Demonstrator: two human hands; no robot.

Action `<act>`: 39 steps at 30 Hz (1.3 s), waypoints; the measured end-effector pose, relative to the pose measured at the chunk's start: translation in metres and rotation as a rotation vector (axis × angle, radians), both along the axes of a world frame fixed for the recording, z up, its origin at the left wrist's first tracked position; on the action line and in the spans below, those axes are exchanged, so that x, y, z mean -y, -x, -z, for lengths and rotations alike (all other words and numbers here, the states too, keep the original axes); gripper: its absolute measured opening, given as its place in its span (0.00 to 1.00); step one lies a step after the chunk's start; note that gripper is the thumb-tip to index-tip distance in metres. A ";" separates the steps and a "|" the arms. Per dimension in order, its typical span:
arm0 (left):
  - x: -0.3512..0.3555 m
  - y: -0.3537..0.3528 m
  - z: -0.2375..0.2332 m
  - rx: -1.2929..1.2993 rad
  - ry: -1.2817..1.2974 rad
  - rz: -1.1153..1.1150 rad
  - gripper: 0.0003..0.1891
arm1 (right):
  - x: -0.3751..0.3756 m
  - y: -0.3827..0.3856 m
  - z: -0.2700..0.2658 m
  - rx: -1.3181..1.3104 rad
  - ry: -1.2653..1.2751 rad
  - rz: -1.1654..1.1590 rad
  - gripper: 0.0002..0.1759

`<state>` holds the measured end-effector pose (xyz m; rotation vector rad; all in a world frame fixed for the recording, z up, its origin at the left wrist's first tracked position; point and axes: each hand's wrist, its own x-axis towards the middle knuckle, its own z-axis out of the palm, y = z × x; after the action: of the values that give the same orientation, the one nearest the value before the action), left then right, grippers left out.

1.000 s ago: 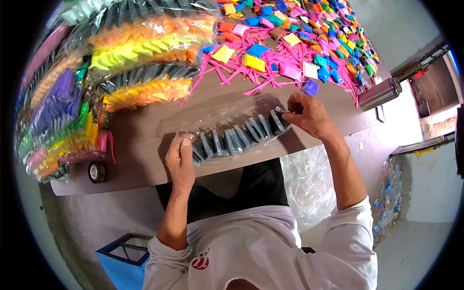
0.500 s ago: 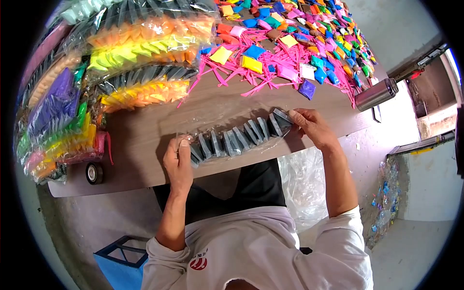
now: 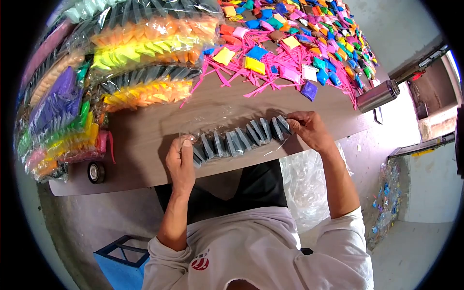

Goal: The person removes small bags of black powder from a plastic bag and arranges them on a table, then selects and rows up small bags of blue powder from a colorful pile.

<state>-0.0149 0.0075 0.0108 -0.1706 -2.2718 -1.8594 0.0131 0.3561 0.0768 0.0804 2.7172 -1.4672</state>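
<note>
Off to the left of the fingers sits a tape roll (image 3: 96,172), right at the table (image 3: 145,130) edge. The left hand (image 3: 181,162) pinches the near end of the bag of grey packets (image 3: 237,140), thumb on top. The bag lies on the table and stretches between both hands. The right hand (image 3: 308,129) has its fingers curled tight on the far end. A steel bottle (image 3: 379,95) lies further right, past those fingers.

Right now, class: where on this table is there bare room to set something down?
Bare wood lies between the grey packet row and the pink strips, and between the tape roll and the left hand. Crowded: the stacked bags on the left and the loose coloured packets at the far end.
</note>
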 end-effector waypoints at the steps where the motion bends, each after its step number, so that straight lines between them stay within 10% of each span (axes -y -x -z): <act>1: 0.000 0.000 0.001 -0.001 0.001 -0.002 0.12 | 0.002 0.001 0.001 -0.088 -0.058 0.008 0.16; 20: 0.000 -0.001 -0.001 0.021 0.003 -0.004 0.13 | 0.015 0.002 -0.015 0.026 0.065 0.004 0.20; 39: 0.000 0.000 0.000 0.007 -0.020 0.012 0.12 | 0.017 0.004 0.022 -0.451 -0.417 0.105 0.12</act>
<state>-0.0145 0.0076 0.0108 -0.1745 -2.2608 -1.8909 0.0088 0.3389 0.0543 -0.1076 3.3965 -1.0083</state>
